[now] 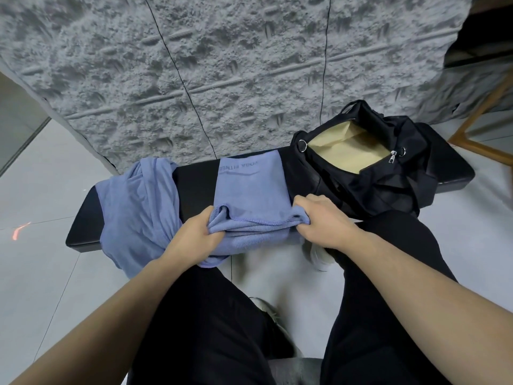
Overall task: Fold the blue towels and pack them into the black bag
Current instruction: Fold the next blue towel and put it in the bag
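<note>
Both hands, left hand [191, 234] and right hand [319, 220], curled round blue towel [249, 184]

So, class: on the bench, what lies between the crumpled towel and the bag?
The towel being folded, gripped by both hands, and a bare strip of black bench; seen from the head view.

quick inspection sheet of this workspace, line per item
surface: black bench, towels and bag on it
job's things: flat blue towel mid-bench, near edge lifted; crumpled blue towel at left end; black bag at right, unzipped, tan lining showing
clutter: nothing seen
grip: left hand and right hand each hold a near corner of the flat towel
cables: nothing seen
surroundings: grey textured wall, tiled floor, wooden frame far right
</note>
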Available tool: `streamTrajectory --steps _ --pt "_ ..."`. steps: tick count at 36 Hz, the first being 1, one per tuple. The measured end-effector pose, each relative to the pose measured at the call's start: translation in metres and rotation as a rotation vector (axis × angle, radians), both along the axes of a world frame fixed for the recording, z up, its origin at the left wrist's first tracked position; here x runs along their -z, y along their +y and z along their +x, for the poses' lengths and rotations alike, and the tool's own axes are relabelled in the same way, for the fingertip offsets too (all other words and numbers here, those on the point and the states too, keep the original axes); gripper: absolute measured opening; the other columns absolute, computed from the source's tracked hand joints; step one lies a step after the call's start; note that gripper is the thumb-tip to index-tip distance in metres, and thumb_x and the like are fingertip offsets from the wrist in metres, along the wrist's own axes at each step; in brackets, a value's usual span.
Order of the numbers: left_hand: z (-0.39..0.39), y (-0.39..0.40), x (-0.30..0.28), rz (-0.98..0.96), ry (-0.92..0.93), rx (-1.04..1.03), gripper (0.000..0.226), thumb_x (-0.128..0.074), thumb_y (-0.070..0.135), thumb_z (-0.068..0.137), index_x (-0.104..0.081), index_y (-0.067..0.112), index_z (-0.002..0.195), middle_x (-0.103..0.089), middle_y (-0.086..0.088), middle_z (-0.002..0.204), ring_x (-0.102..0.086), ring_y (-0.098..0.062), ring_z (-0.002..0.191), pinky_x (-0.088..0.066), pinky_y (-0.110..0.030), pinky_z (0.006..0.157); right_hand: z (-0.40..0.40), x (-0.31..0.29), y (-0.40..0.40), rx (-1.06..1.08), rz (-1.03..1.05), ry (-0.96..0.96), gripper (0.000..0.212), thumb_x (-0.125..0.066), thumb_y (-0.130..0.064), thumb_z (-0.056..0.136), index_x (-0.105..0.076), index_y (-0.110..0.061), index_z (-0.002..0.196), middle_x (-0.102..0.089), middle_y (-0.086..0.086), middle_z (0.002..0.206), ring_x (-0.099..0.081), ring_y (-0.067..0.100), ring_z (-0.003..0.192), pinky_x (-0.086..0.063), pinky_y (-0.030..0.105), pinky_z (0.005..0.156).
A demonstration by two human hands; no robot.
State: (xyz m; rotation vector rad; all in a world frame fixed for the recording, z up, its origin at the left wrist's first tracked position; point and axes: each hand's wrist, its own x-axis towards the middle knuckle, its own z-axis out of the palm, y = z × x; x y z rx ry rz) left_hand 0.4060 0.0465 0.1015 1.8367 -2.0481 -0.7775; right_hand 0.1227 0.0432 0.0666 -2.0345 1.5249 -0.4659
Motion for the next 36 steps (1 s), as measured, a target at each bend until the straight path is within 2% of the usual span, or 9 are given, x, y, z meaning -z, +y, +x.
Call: streamTrajectory --steps 4,10,15,17,18,19,25,29,36 --pt "0.003 -0.003 0.003 0.043 0.04 -0.068 0.01 -0.053 0.014 0.089 -0.047 0.007 0.092 -0.056 -0.016 0.082 -0.049 -0.02 0.07 -0.043 -0.036 0.067 0.001 0.002 -0.001 0.08 0.1 -0.179 0.016 -0.056 -0.01 0.082 -0.041 -0.014 0.082 -0.048 -0.002 0.07 -0.044 0.012 0.062 -0.033 0.026 0.056" --pt "-0.003 -0.015 0.007 0.055 0.17 -0.189 0.016 -0.055 0.009 0.09 -0.04 0.003 0.09 -0.04 -0.003 0.079 -0.038 -0.016 0.072 -0.034 -0.029 0.064 0.003 0.003 -0.006 0.152 0.219 -0.359 0.021 -0.061 -0.016 0.081 -0.042 -0.017 0.088 -0.048 -0.007 0.074 -0.046 -0.002 0.054 -0.036 0.017 0.056" --pt "-0.009 -0.037 -0.001 0.119 0.363 -0.33 0.036 -0.059 0.024 0.082 -0.05 0.005 0.111 -0.059 -0.014 0.103 -0.057 -0.025 0.085 -0.044 -0.036 0.073 0.013 -0.01 -0.021 0.085 0.194 -0.59 0.036 -0.064 -0.037 0.086 -0.067 -0.03 0.121 -0.048 -0.002 0.054 -0.044 0.015 0.05 -0.035 0.03 0.054" --pt "-0.006 -0.047 -0.003 0.194 0.434 -0.347 0.045 -0.06 0.031 0.072 -0.055 0.011 0.112 -0.064 -0.018 0.111 -0.063 -0.03 0.093 -0.047 -0.039 0.074 0.016 -0.018 -0.026 0.027 0.181 -0.697 0.025 -0.059 -0.033 0.097 -0.07 -0.032 0.12 -0.034 0.022 0.075 -0.046 0.026 0.061 -0.034 0.035 0.056" --pt "-0.006 -0.051 -0.004 0.244 0.496 -0.346 0.044 -0.06 0.027 0.072 -0.057 0.008 0.111 -0.065 -0.021 0.109 -0.063 -0.032 0.09 -0.047 -0.039 0.071 0.016 -0.018 -0.03 0.08 0.197 -0.745 0.019 -0.057 -0.032 0.1 -0.072 -0.031 0.111 -0.07 0.012 0.093 -0.057 0.019 0.075 -0.043 0.029 0.062" --pt "-0.006 -0.055 -0.005 0.29 0.573 -0.341 0.036 -0.06 0.02 0.077 -0.059 0.005 0.109 -0.066 -0.023 0.105 -0.061 -0.032 0.086 -0.045 -0.039 0.068 0.017 -0.017 -0.035 0.174 0.228 -0.762 0.014 -0.055 -0.032 0.1 -0.069 -0.031 0.099 -0.061 -0.008 0.088 -0.058 0.012 0.085 -0.044 0.021 0.067" --pt "0.001 -0.083 0.004 0.471 0.887 -0.328 0.023 -0.066 0.012 0.091 -0.066 0.011 0.113 -0.074 -0.014 0.1 -0.072 -0.025 0.083 -0.057 -0.031 0.065 0.025 -0.007 -0.071 0.487 0.323 -0.593 0.014 -0.04 -0.032 0.093 -0.044 -0.023 0.083 -0.043 -0.005 0.076 -0.041 0.016 0.067 -0.034 0.028 0.052" --pt "0.013 -0.103 0.016 0.524 0.911 -0.381 0.025 -0.071 0.019 0.088 -0.064 0.012 0.111 -0.072 -0.015 0.096 -0.07 -0.026 0.076 -0.056 -0.033 0.064 0.031 -0.001 -0.087 0.4 0.274 -0.547 0.01 -0.048 -0.025 0.094 -0.044 -0.02 0.101 -0.044 -0.008 0.085 -0.043 0.01 0.075 -0.033 0.027 0.063" --pt "0.031 -0.146 0.036 0.349 0.863 -0.743 0.008 -0.058 0.021 0.084 -0.055 0.016 0.091 -0.057 -0.007 0.071 -0.054 -0.021 0.054 -0.039 -0.03 0.055 0.046 0.01 -0.129 0.457 0.277 -0.558 0.008 -0.037 -0.022 0.099 -0.045 -0.023 0.095 -0.04 -0.004 0.082 -0.035 0.011 0.072 -0.028 0.03 0.064"
